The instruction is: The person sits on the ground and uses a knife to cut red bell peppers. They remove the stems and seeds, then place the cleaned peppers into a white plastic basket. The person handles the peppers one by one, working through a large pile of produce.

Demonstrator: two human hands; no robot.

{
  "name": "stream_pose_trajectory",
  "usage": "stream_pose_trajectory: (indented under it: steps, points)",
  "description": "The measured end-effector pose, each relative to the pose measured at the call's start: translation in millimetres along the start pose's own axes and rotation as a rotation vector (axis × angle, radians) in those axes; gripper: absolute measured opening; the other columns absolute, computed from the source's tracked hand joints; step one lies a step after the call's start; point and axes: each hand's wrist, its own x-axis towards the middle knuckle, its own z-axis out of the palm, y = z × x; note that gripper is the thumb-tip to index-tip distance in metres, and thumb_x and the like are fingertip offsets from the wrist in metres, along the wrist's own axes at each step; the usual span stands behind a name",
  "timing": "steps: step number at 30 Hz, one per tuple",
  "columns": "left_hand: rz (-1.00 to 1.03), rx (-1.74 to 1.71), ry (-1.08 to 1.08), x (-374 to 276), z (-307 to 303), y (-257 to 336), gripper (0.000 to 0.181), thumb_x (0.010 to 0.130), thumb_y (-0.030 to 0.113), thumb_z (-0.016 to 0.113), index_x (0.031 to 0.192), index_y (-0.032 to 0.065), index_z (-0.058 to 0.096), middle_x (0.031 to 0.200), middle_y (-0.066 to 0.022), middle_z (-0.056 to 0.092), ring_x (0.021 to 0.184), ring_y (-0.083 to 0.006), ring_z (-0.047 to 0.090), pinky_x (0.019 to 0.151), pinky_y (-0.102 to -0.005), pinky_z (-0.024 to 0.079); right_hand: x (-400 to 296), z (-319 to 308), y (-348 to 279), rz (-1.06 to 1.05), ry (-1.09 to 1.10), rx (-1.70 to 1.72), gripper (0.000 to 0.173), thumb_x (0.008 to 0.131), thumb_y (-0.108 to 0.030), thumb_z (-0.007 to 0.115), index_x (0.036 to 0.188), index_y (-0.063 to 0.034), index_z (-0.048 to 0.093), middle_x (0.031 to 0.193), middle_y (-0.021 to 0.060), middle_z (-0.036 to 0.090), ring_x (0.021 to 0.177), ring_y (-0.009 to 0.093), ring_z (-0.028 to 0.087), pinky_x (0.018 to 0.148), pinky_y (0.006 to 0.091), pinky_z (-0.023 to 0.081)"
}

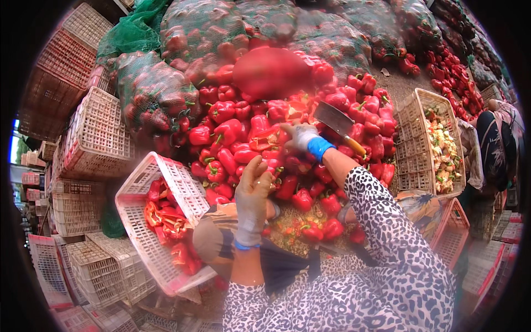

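A heap of whole red bell peppers (228, 130) lies before me. My left hand (252, 195), in a soiled work glove, is raised over the near side of the heap with fingers apart and nothing visible in it. My right hand (299, 139), in a pale glove with a blue wrist cover, reaches down beside a cut red pepper (265, 139); its fingertips are partly blurred, so any grip is unclear. A broad-bladed knife (334, 118) with a yellowish handle rests on the peppers just right of that hand. Further up, another opened pepper (295, 108) shows its pale inside.
A tilted plastic crate (182, 186) at my left holds cut red peppers (168, 220). At right, another crate (408, 137) contains pepper cores and trimmings (442, 149), with a seated person beyond it. Mesh sacks (203, 33) of peppers line the back; stacked crates (97, 124) stand left.
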Motion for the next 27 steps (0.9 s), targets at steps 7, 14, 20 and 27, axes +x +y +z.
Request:
stream_pose_trajectory:
  steps: [7, 14, 20, 27]
  points:
    - [-0.039, 0.053, -0.016, -7, 6, 1, 0.049, 0.099, 0.016, 0.06, 0.144, 0.0011, 0.049, 0.128, -0.0141, 0.06, 0.1, -0.018, 0.065, 0.083, -0.0313, 0.056, 43, -20, 53, 0.057, 0.087, 0.371, 0.063, 0.088, -0.032, 0.069, 0.147, -0.0257, 0.049, 0.128, 0.0152, 0.066, 0.117, 0.028, 0.065, 0.099, 0.0399, 0.051]
    - [-0.019, 0.021, -0.021, -5, 9, -13, 0.05, 0.097, 0.009, 0.064, 0.144, 0.0031, 0.05, 0.132, -0.0167, 0.061, 0.106, -0.0172, 0.063, 0.094, -0.0303, 0.05, 13, 8, 10, -0.189, 0.165, -0.64, 0.07, 0.084, -0.051, 0.071, 0.147, -0.0324, 0.046, 0.146, 0.0157, 0.047, 0.129, 0.037, 0.053, 0.094, 0.0519, 0.051]
    - [-0.05, 0.007, -0.085, -6, 15, -13, 0.054, 0.097, 0.011, 0.065, 0.147, 0.0034, 0.048, 0.134, -0.0176, 0.059, 0.108, -0.0173, 0.062, 0.093, -0.03, 0.051, 23, -21, 49, 0.036, 0.155, -0.044, 0.064, 0.083, -0.041, 0.077, 0.134, -0.0149, 0.051, 0.115, 0.0191, 0.067, 0.105, 0.035, 0.067, 0.087, 0.0433, 0.053]
    - [-0.078, -0.093, 0.026, 1, 34, -26, 0.06, 0.101, 0.02, 0.062, 0.153, 0.0049, 0.038, 0.131, -0.0125, 0.055, 0.102, -0.0174, 0.063, 0.083, -0.0304, 0.055, -56, -22, 43, -0.171, 0.061, 1.247, 0.035, 0.091, -0.021, 0.066, 0.123, -0.0089, 0.057, 0.096, -0.0012, 0.059, 0.083, 0.007, 0.054, 0.069, 0.024, 0.047]
